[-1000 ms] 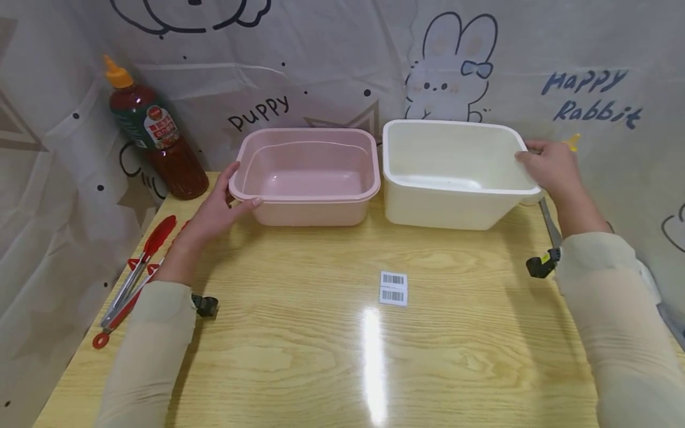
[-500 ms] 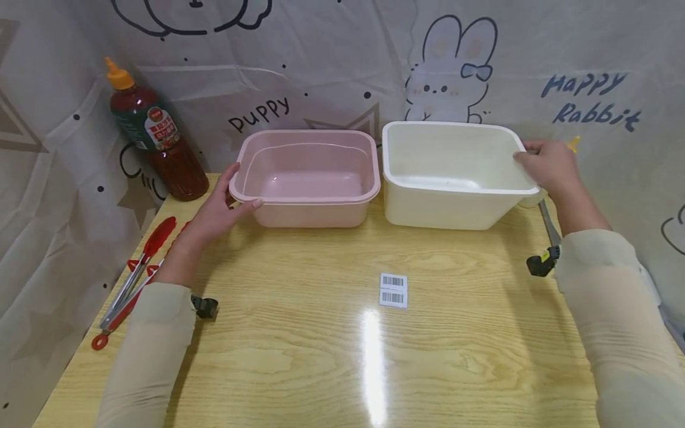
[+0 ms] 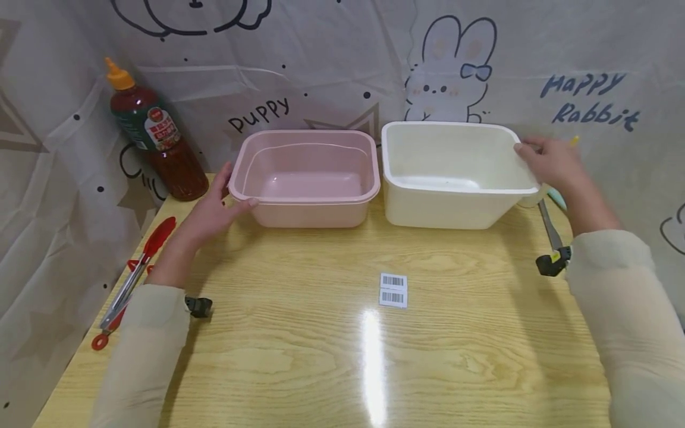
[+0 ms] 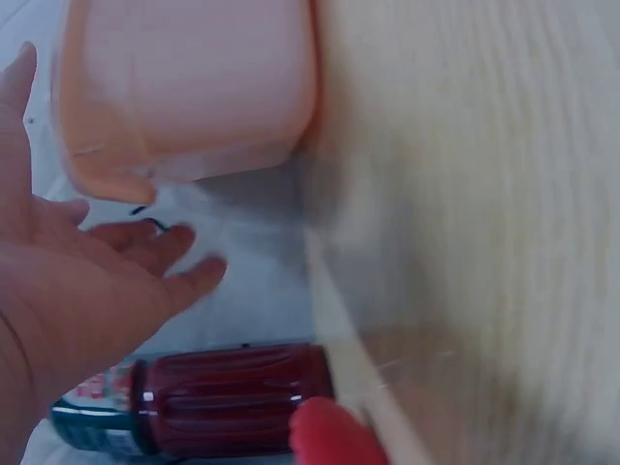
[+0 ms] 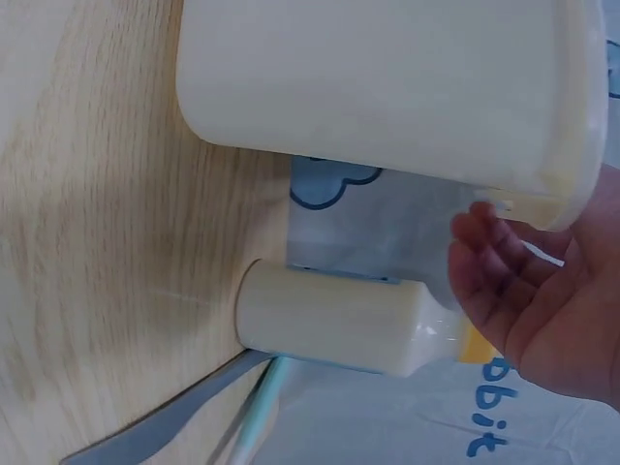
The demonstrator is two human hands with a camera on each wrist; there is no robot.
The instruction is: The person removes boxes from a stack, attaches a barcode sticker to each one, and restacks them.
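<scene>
Two tubs stand side by side at the frame's upper centre: the left hand [image 3: 214,209], fingers loosely spread, rests at the pink tub [image 3: 307,176], the right hand [image 3: 551,163], fingers relaxed and apart, at the white tub [image 3: 455,172]. This looks like positioning the tubs; either hand would need a firm rim grip to shift one.

We see a table [image 3: 299,356] w/ pale wood grain, varnished glossy enough to throw a bright glare streak, plus a paper barcode sticker [image 3: 393,289] on it. The pink tub [image 3: 307,176] and white tub [image 3: 455,172] look like smooth plastic w/ a soft sheen; the sauce bottle [image 3: 152,134] is clear glossy plastic w/ a paper label. The tongs [image 3: 134,274] have metal arms, red matt tips, and the backdrop [image 3: 332,65] is thin creased printed sheet.
</scene>
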